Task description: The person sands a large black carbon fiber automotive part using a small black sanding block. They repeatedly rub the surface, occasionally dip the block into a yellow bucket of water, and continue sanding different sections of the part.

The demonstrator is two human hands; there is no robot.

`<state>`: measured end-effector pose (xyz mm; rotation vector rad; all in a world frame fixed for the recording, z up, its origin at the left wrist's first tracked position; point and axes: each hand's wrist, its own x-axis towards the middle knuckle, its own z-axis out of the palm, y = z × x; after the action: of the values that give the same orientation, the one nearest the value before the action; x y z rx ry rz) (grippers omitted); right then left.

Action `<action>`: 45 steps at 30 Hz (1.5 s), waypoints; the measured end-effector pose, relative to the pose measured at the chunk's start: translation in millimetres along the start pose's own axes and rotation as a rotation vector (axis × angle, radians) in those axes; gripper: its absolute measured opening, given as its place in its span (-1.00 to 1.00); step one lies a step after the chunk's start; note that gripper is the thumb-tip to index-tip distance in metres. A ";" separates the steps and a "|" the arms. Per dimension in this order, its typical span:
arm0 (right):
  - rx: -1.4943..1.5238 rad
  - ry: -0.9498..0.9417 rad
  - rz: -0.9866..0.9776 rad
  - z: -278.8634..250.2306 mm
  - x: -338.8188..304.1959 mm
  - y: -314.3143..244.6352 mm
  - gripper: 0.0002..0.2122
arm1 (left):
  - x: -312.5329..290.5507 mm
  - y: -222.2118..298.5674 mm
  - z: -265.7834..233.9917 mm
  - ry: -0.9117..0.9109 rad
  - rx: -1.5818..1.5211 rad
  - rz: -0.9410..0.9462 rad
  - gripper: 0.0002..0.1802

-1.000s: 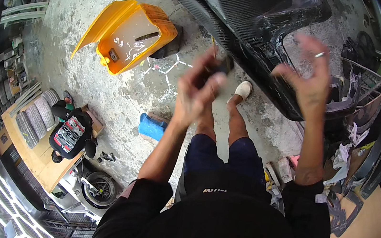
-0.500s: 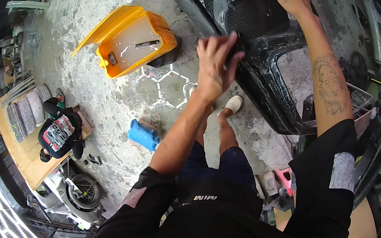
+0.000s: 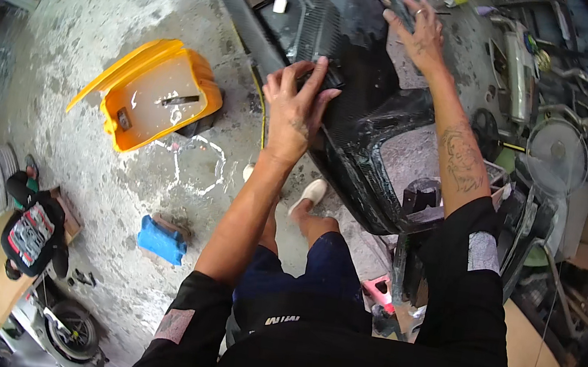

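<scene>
A large glossy black carbon-weave body panel (image 3: 350, 124) stretches from the top centre down toward my knees. My left hand (image 3: 294, 106) lies on its near edge with fingers spread, pressing a small dark pad or block whose kind I cannot tell. Farther up the same panel, my right hand (image 3: 419, 31) rests flat with the fingers apart and a ring showing. Neither hand is closed around anything I can make out. My legs and light shoes (image 3: 310, 193) stand on the concrete below the panel.
A yellow plastic fairing (image 3: 153, 94) lies on the stained concrete at left. A blue block (image 3: 162, 240) sits near my feet. A person in black (image 3: 31, 231) crouches at lower left by a workbench. A fan (image 3: 556, 155) and clutter crowd the right.
Both hands came down from mid-air onto the black panel. The right hand reached farther up it, and the left hand settled on the near edge.
</scene>
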<state>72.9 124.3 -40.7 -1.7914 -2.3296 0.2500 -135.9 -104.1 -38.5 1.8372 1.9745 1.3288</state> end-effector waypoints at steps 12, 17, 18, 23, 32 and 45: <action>0.203 0.241 -0.146 26.5 55.7 -40.4 -0.32 | -88.0 59.1 25.7 0.002 -0.005 -0.235 -0.42; 0.203 0.311 -0.185 40.8 59.2 -37.6 -0.31 | -3.9 32.5 22.3 0.182 0.076 -0.177 -0.44; 0.217 0.298 -0.193 44.5 58.2 -37.9 -0.31 | -19.0 37.1 23.1 0.183 0.093 -0.189 -0.44; 0.132 0.371 -0.239 46.6 64.2 -20.0 -0.36 | -105.2 78.1 39.8 0.105 0.050 -0.313 -0.49; 0.154 0.370 -0.207 44.9 61.8 -20.3 -0.32 | -123.7 93.2 49.9 0.142 0.071 -0.380 -0.51; 0.253 0.443 -0.328 53.9 73.7 -14.2 -0.43 | -68.7 69.9 48.5 0.321 0.135 -0.270 -0.49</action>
<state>27.5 191.1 -85.7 -1.1818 -2.1132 0.0805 -36.8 -148.3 -52.4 1.4055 2.4224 1.5111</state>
